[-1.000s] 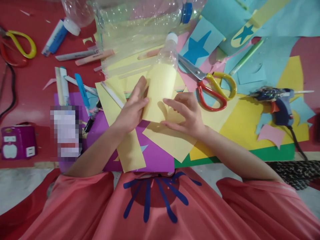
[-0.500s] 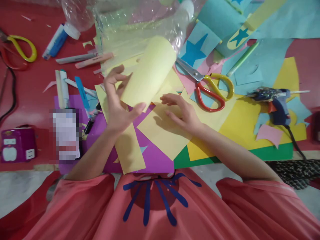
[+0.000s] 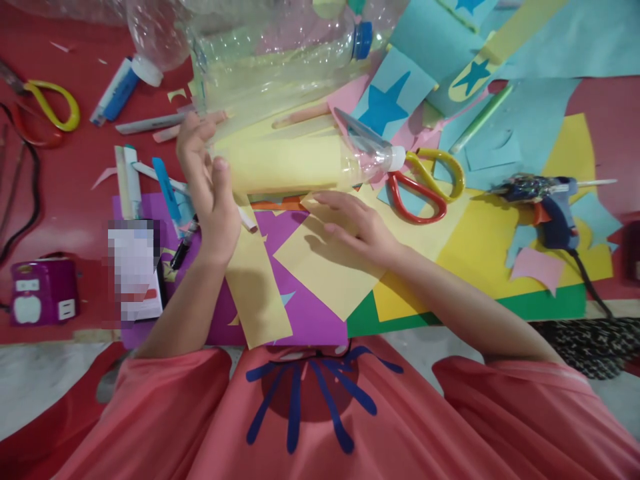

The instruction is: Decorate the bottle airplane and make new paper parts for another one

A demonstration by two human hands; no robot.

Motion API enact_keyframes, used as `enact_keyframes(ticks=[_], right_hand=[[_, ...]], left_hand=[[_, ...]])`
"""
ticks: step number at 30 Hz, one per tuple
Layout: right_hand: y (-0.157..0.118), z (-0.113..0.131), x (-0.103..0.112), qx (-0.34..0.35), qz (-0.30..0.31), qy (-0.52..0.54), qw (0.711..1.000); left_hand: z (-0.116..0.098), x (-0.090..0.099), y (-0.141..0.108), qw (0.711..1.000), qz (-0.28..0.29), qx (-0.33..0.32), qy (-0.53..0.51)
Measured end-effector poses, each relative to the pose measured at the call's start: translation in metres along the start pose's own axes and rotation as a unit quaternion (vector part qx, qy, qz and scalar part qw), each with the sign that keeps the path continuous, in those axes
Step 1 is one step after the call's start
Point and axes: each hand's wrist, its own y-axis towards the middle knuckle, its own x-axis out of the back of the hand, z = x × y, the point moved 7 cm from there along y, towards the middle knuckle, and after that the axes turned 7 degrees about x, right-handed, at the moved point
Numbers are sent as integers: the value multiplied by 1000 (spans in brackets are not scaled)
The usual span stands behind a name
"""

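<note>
A clear plastic bottle wrapped in pale yellow paper (image 3: 285, 163) lies nearly level across the middle, its white cap (image 3: 397, 158) pointing right. My left hand (image 3: 213, 207) is closed about the bottle's base end, thumb in front and fingers behind. Just below the bottle, my right hand (image 3: 357, 223) holds nothing, its fingers stretched and slightly apart over a pale yellow sheet (image 3: 340, 287). Scissors with one red and one yellow handle (image 3: 420, 207) lie right of the bottle, their blades partly behind its neck.
A glue gun (image 3: 555, 207) with a cord lies at the right on coloured paper. Other clear bottles (image 3: 280, 53) are at the back. Markers (image 3: 131, 183), a phone (image 3: 137, 270), a purple box (image 3: 45, 290) and more scissors (image 3: 55, 107) are on the left.
The wrapped bottle has swung down from a steep tilt to nearly level, its cap end moving toward me. My left hand has shifted left to its base. My right hand has hardly moved.
</note>
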Motion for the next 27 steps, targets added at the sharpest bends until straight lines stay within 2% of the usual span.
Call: enact_keyframes(ticks=[2,3,4,5,7,9,11,15,18,22,27], right_hand=[[1,-5,-2,-21,9,3,1000],[2,-9,-2,-40,13,6,999],[3,-12,-2,-58,14,11,998],[4,-16,-2,-73,13,18,997],[7,-22,0,-93,6,30,995],[10,-28,1,-108,-1,36,993],[13,-33,2,-121,-2,40,992],[12,-29,1,-121,6,51,991],[4,-20,4,-102,-7,50,994],[-6,-17,11,-106,-37,55,992],[-8,-18,12,-106,-34,71,991]], left_hand=[[-11,5,1,997,-26,-34,61],[-19,13,0,995,-62,-60,54],[-22,18,2,996,-63,-54,43],[-26,22,3,997,-52,-40,49],[-27,25,4,986,10,35,160],[-35,32,1,948,30,58,311],[-34,32,-7,901,86,101,413],[-22,16,-25,840,184,131,494],[-15,9,-33,814,181,135,535],[-16,4,-46,804,201,147,539],[-27,-16,-70,843,276,111,449]])
